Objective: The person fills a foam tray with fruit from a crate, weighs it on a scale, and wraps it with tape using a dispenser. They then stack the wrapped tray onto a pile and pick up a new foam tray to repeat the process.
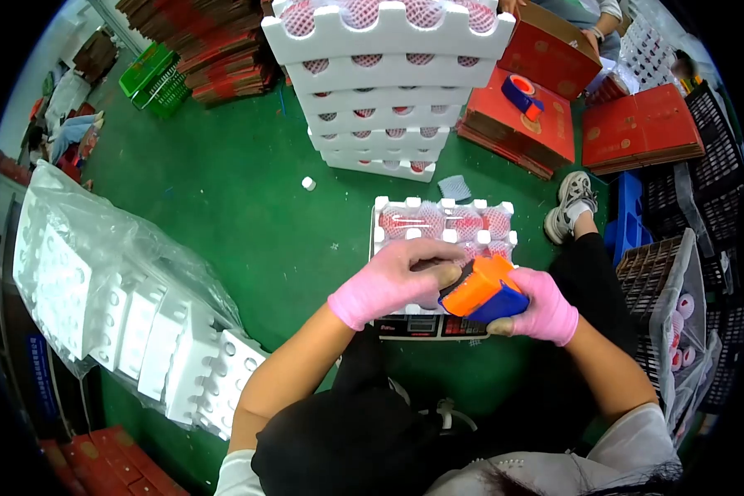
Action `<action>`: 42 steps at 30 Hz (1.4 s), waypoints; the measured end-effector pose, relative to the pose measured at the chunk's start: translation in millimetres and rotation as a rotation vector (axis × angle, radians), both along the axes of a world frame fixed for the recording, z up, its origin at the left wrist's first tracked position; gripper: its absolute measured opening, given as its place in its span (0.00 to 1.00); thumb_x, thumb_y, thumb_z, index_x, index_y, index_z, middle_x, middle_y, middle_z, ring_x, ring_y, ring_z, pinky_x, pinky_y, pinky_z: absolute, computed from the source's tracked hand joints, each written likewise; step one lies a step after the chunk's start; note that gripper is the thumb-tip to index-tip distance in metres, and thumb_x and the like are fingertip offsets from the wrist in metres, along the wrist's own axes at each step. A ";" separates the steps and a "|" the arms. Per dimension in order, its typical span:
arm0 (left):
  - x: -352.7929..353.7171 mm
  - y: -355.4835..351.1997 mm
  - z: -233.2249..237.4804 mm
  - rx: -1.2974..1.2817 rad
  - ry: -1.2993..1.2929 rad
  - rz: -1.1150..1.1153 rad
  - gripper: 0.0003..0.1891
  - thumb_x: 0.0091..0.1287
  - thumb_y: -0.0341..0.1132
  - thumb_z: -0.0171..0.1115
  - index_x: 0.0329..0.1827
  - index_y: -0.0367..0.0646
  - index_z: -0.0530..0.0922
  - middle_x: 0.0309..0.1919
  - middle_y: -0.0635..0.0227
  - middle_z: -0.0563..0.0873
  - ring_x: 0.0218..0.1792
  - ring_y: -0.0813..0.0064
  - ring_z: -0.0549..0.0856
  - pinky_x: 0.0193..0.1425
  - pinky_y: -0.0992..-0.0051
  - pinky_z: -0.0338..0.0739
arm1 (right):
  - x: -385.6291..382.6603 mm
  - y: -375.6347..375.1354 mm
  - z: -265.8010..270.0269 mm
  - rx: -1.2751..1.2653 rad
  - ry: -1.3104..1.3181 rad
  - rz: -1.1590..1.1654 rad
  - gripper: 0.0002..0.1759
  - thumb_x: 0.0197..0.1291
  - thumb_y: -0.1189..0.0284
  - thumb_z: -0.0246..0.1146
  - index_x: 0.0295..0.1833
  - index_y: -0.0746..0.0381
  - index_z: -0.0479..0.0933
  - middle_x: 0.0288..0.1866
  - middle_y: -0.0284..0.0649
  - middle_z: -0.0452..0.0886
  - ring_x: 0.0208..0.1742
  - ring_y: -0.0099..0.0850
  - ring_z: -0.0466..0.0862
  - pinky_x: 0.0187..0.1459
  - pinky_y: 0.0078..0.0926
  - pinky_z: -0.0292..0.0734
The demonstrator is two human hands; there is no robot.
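Note:
My right hand (546, 307), in a pink glove, grips an orange and blue tape dispenser (488, 289) above the near part of a white foam tray (378, 217). At the dispenser's front end, my left hand (401, 277), also pink-gloved, has its thumb and fingers drawn together; what lies between them is hidden. Red fruits in foam nets (465, 221) fill the tray's cups, and shiny clear film or tape lies across the far row. Under the tray is a scale (422, 327) with a display and keys at its near edge.
Stacked foam trays of netted fruit (380, 107) rise ahead. Bagged foam trays (153, 331) lie left. Red cartons (521, 124), holding another tape dispenser (522, 97), stand right, near another person's hand (592, 40). A fruit crate (655, 289) is at far right; a green basket (155, 80) stands back left.

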State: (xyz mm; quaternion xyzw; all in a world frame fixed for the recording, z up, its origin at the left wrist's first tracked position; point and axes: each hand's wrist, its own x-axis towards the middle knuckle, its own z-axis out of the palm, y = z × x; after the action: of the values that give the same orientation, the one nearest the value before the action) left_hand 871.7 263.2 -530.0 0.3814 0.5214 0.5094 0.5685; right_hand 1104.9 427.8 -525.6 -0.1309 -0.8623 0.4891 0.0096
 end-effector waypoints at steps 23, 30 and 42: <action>-2.4 -107.5 -186.5 -0.366 -0.056 0.828 0.08 0.73 0.28 0.62 0.45 0.32 0.86 0.30 0.70 0.84 0.27 0.83 0.78 0.33 0.81 0.76 | 93.4 160.5 -19.5 0.585 -0.927 0.237 0.34 0.48 0.43 0.75 0.45 0.63 0.84 0.36 0.53 0.86 0.41 0.51 0.87 0.47 0.42 0.82; 1.2 -118.9 -173.5 -0.313 -0.213 0.825 0.10 0.76 0.33 0.63 0.44 0.33 0.84 0.32 0.70 0.83 0.29 0.81 0.78 0.36 0.80 0.76 | 76.2 151.2 -0.8 0.493 -1.004 0.206 0.34 0.49 0.43 0.74 0.49 0.61 0.85 0.35 0.49 0.88 0.40 0.47 0.88 0.46 0.39 0.83; -12.5 -111.2 -172.4 -0.418 -0.226 0.787 0.09 0.74 0.31 0.64 0.45 0.31 0.84 0.29 0.70 0.83 0.27 0.80 0.78 0.32 0.79 0.75 | 58.5 148.4 -7.2 0.463 -1.171 0.289 0.35 0.51 0.40 0.71 0.50 0.61 0.88 0.38 0.47 0.89 0.42 0.44 0.89 0.49 0.38 0.83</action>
State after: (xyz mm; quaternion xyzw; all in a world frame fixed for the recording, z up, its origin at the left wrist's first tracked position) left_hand 859.2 152.0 -702.4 -0.0262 0.6529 0.6088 0.4499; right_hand 1163.4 576.2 -532.8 -0.2532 -0.8170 0.1343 -0.5003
